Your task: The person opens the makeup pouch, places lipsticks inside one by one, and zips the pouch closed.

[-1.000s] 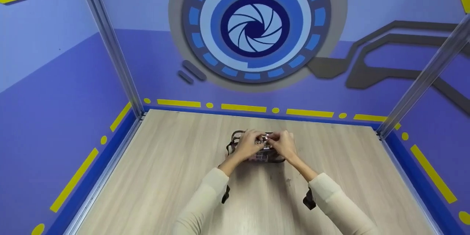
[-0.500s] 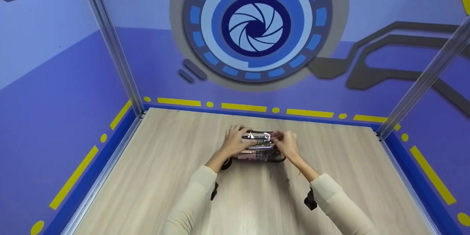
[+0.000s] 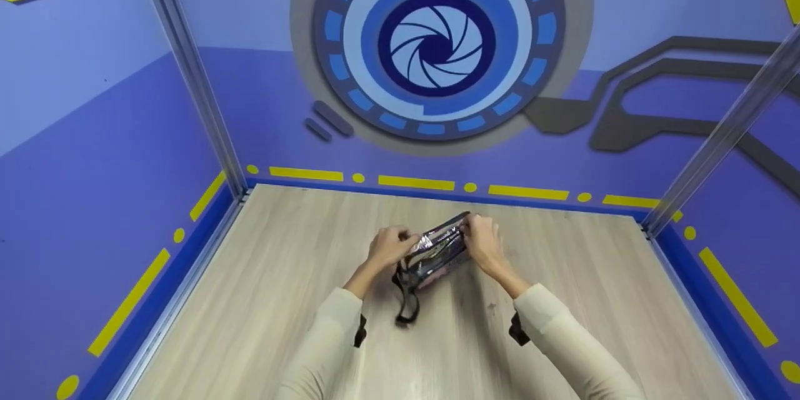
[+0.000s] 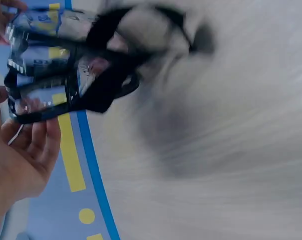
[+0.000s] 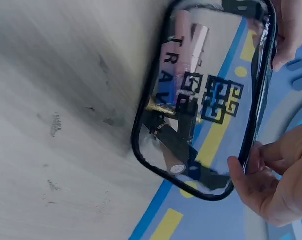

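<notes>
A clear plastic makeup bag with black piping hangs tilted between the two hands, its right end higher in the head view. My left hand holds its upper left edge, fingers curled behind the rim in the left wrist view. At the other end, my right hand pinches the top edge between thumb and fingers. Through the clear side in the right wrist view show pink tubes and a dark cylindrical tube, beside black lettering. A black strap dangles from the bag's left end, blurred in the left wrist view.
The wood-grain tabletop lies beneath, with small dark marks on it. Blue printed panels enclose its back and sides, joined by metal posts at the corners.
The bag stood level on the table under both hands; now it is raised and tilted, right end up. The left hand has shifted to its left edge, and the strap swings down toward the front.
</notes>
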The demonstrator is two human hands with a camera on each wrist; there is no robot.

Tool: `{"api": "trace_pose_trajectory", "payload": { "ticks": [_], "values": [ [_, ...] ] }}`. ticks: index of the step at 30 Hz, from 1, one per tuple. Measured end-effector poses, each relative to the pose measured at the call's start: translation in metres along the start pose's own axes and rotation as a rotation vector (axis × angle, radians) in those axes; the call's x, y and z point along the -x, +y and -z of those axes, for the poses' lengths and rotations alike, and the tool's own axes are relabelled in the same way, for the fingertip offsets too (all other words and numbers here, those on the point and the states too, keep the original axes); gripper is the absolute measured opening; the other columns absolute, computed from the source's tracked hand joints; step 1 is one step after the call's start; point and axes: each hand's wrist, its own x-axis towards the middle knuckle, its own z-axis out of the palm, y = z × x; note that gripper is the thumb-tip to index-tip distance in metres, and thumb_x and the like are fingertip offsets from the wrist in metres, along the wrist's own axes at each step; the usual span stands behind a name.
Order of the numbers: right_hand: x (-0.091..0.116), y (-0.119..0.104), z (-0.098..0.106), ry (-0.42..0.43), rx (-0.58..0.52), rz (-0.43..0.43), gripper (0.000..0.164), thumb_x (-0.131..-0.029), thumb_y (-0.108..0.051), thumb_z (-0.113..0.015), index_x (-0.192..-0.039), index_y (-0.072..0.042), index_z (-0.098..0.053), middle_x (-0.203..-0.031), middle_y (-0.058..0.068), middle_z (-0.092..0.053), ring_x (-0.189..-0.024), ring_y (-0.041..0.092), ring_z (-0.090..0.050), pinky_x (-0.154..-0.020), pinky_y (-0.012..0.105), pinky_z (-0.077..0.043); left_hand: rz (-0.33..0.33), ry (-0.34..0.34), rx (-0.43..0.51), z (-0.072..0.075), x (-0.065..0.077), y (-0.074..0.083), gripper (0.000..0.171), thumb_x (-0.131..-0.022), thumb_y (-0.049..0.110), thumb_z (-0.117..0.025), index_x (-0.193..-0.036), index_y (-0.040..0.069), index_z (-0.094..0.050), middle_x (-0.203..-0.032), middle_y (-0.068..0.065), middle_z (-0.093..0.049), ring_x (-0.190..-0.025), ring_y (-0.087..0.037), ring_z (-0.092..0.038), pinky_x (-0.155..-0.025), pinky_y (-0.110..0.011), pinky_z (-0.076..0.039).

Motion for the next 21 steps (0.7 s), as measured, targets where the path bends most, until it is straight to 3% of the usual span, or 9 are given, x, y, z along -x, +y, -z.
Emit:
{"api": "trace_pose_trajectory", "payload": {
  "ticks": [2,4,6,8,11,15,18,21],
  "values": [
    [-0.005,0.000,-0.002,0.035,-0.049,0.036,0.005,-0.085,0.006,-0.069,-0.081,0.004,-0.072,-0.077,0.019,-0.073,-0.074,0.042,-0.071,-0.063,0.057,-0.056,0.026,-0.054,0.080,-0.003,0.002,0.000,0.033,-0.096,0.038,-0.064,-0.086,0.009,-0.075,-0.080,-0.002,-0.072,-0.067,-0.007,-0.053,-0.061,-0.021,-0.042],
    [-0.010,0.001,-0.005,0.074,-0.099,0.080,0.006,-0.081,0.008,-0.069,-0.080,0.004,-0.073,-0.074,0.017,-0.073,-0.070,0.035,-0.070,-0.062,0.051,-0.056,0.080,-0.129,0.170,-0.006,0.004,0.000,0.040,-0.099,0.041,-0.060,-0.099,0.005,-0.078,-0.090,-0.010,-0.076,-0.070,-0.016,-0.062,-0.064,-0.028,-0.053],
    [-0.014,0.001,-0.008,0.096,-0.157,0.111,0.007,-0.080,0.008,-0.069,-0.080,0.004,-0.074,-0.073,0.016,-0.074,-0.068,0.031,-0.070,-0.062,0.047,-0.057,0.120,-0.202,0.240,-0.011,0.006,0.000,0.050,-0.103,0.046,-0.053,-0.122,0.006,-0.074,-0.115,-0.016,-0.075,-0.093,-0.027,-0.071,-0.083,-0.039,-0.060],
    [-0.017,0.002,-0.012,0.093,-0.205,0.121,0.006,-0.081,0.008,-0.069,-0.080,0.005,-0.074,-0.074,0.016,-0.074,-0.067,0.029,-0.069,-0.062,0.044,-0.057,0.150,-0.277,0.292,-0.018,0.009,-0.001,0.060,-0.106,0.051,-0.041,-0.142,0.008,-0.061,-0.139,-0.018,-0.065,-0.123,-0.036,-0.064,-0.106,-0.048,-0.052],
    [-0.019,0.003,-0.016,0.059,-0.269,0.100,0.005,-0.085,0.007,-0.069,-0.084,0.008,-0.074,-0.078,0.019,-0.075,-0.070,0.031,-0.071,-0.066,0.045,-0.058,0.161,-0.381,0.449,-0.030,0.010,-0.002,0.068,-0.109,0.052,-0.022,-0.155,0.006,-0.042,-0.152,-0.021,-0.052,-0.141,-0.039,-0.049,-0.122,-0.050,-0.036],
    [-0.020,0.006,-0.021,0.032,-0.308,0.067,0.005,-0.088,0.006,-0.071,-0.088,0.009,-0.074,-0.082,0.020,-0.076,-0.074,0.031,-0.072,-0.068,0.038,-0.059,0.280,-0.457,0.668,-0.043,0.011,-0.002,0.076,-0.106,0.061,-0.015,-0.153,0.008,-0.042,-0.136,-0.017,-0.060,-0.124,-0.029,-0.060,-0.120,-0.048,-0.036],
    [-0.019,0.006,-0.022,0.029,-0.318,0.063,0.004,-0.088,0.006,-0.071,-0.088,0.008,-0.075,-0.082,0.019,-0.076,-0.072,0.030,-0.072,-0.065,0.030,-0.057,0.369,-0.425,0.688,-0.048,0.011,0.001,0.079,-0.101,0.070,-0.021,-0.148,0.013,-0.048,-0.129,-0.009,-0.063,-0.115,-0.019,-0.060,-0.117,-0.046,-0.038],
    [-0.017,0.004,-0.019,0.032,-0.282,0.064,0.005,-0.088,0.005,-0.073,-0.087,0.005,-0.078,-0.081,0.018,-0.076,-0.070,0.027,-0.071,-0.064,0.028,-0.054,0.386,-0.361,0.674,-0.050,0.012,0.005,0.077,-0.100,0.069,-0.026,-0.141,0.011,-0.057,-0.122,-0.009,-0.067,-0.108,-0.018,-0.062,-0.110,-0.042,-0.044]
  ]
}}
